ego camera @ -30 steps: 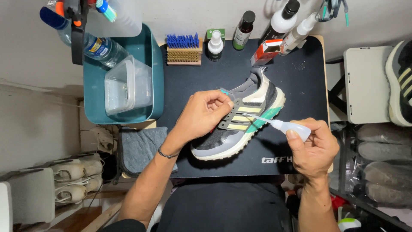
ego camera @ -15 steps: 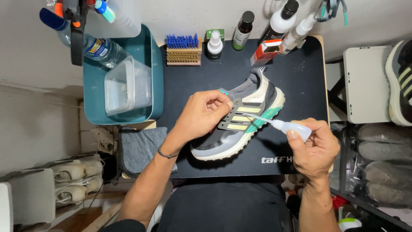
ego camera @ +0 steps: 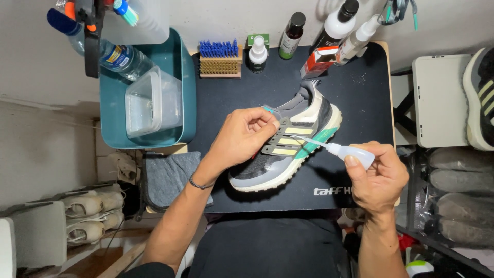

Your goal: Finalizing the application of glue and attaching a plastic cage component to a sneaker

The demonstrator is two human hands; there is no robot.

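Note:
A grey sneaker (ego camera: 288, 141) with yellow stripes, a teal patch and a cream sole lies on its side on the black mat (ego camera: 360, 98). My left hand (ego camera: 242, 136) pinches the upper edge near the lace panel and holds the shoe steady. My right hand (ego camera: 378, 177) grips a small translucent squeeze bottle (ego camera: 352, 153). Its thin nozzle points left and its tip sits at the side of the shoe by the stripes.
A teal bin (ego camera: 188, 92) with a clear plastic tub (ego camera: 154, 103) and a water bottle (ego camera: 121, 56) stands at the left. A blue-bristled brush (ego camera: 220, 59), spray bottles (ego camera: 257, 51) and dark bottles (ego camera: 292, 33) line the back. A grey cloth (ego camera: 167, 175) hangs at the mat's left edge. Other shoes sit at right.

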